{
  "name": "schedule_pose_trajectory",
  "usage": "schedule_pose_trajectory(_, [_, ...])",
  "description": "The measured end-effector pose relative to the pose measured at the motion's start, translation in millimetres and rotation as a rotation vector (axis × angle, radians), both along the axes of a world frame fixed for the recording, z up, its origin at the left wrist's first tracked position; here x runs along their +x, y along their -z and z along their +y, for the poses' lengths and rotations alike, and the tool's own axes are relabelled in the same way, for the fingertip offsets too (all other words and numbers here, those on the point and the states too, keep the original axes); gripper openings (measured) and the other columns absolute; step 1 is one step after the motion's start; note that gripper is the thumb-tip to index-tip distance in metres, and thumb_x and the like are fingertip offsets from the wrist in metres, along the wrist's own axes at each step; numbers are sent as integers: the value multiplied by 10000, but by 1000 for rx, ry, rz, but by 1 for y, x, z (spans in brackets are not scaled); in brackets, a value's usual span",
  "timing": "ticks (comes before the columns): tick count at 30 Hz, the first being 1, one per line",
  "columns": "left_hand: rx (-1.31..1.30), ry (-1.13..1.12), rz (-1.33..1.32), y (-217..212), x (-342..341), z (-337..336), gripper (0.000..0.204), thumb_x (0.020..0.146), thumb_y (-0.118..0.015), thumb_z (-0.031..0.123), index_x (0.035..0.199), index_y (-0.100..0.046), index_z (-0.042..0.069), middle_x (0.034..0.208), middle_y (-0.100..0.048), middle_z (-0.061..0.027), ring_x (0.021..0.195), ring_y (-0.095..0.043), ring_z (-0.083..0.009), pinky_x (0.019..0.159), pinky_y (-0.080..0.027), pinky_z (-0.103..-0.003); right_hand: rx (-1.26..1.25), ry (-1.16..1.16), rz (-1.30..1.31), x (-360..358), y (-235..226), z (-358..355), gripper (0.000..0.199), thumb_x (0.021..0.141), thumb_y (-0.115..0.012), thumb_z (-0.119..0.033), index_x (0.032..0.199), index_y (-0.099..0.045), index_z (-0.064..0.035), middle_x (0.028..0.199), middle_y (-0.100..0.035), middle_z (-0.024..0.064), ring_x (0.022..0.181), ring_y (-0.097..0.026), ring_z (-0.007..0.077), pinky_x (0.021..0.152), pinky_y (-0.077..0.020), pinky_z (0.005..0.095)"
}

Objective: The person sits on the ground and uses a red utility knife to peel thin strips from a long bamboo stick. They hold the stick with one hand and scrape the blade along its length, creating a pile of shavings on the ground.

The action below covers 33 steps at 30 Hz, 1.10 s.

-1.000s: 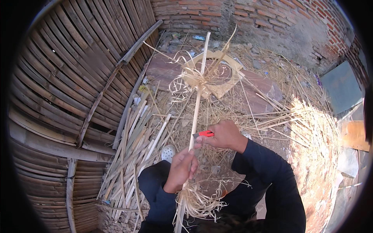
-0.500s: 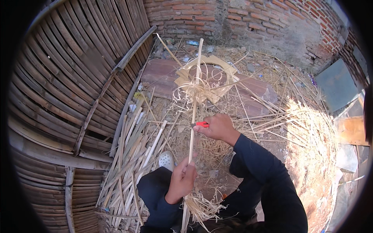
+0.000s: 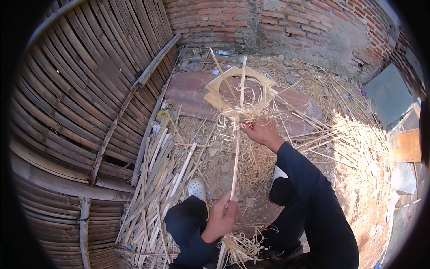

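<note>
A long, thin bamboo strip [image 3: 235, 163] runs away from me, up the middle of the view. My left hand [image 3: 220, 218] is closed around its near part, between my knees. Farther along, my right hand [image 3: 265, 133] is closed on a red-handled knife [image 3: 247, 125], held against the strip. Its blade is hidden among curled shavings [image 3: 230, 117] that cling to the strip just beyond that hand. More shavings [image 3: 244, 247] bunch at the near end, below my left hand.
Beyond the knife lies a pale board with a round hole [image 3: 216, 84] on a reddish-brown slab [image 3: 183, 92]. Several bamboo strips [image 3: 154, 179] are piled at left, beside a slatted bamboo wall [image 3: 67, 98]. A brick wall [image 3: 215, 20] closes the far side. Straw-like shavings [image 3: 354, 139] heap at right.
My right hand and the knife have slid away from me along the strip, up to the curled shavings. My left hand still grips the near part.
</note>
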<state>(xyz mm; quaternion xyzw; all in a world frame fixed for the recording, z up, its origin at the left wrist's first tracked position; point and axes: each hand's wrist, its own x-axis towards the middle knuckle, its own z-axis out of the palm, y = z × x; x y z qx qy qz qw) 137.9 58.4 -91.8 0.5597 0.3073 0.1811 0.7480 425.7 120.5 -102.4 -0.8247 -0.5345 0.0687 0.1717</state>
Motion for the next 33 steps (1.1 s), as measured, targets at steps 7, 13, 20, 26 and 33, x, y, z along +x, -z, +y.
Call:
schedule_pose_trajectory(7, [61, 56, 22, 6, 13, 8, 360, 1010, -409, 151, 1319, -453, -30, 597, -373, 48, 517, -333, -27, 468, -277, -210, 214, 85, -2, 50, 50, 18, 557, 863, -489, -590, 752, -698, -85, 683, -641, 205, 698, -640, 379, 670, -484, 477])
schedule_pose_trajectory(13, [-199, 11, -55, -12, 7, 36, 361, 1014, -375, 180, 1302, -461, -19, 560, -410, 8, 403, -335, -61, 408, -297, -215, -24, -47, 43, -6, -24, -7, 619, 850, -484, -652, 700, -685, -86, 612, -619, 166, 617, -629, 367, 571, -483, 452])
schedule_pose_trajectory(20, [-374, -5, -292, -11, 2, 40, 335, 1024, -362, 209, 1256, -466, -9, 553, -451, -17, 362, -372, -95, 422, -348, -219, 76, -443, -13, -76, -40, -64, 645, 771, -552, -714, 627, -646, -92, 484, -534, 134, 486, -573, 343, 457, -437, 419])
schedule_pose_trajectory(26, [-222, 14, -176, -14, 9, 33, 302, 1033, -337, 235, 1166, -474, 1, 520, -444, -19, 333, -371, -102, 385, -333, -224, -14, -335, 29, -53, -27, -44, 652, 750, -512, -766, 791, -735, -155, 578, -616, 127, 569, -639, 318, 531, -491, 407])
schedule_pose_trajectory(33, [-247, 42, -123, -13, 10, 32, 301, 1038, -331, 232, 1163, -470, -4, 506, -418, -7, 320, -354, -96, 354, -310, -223, 70, -319, 35, -51, -24, -35, 645, 805, -481, -722, 738, -699, -119, 540, -581, 153, 559, -619, 347, 560, -476, 444])
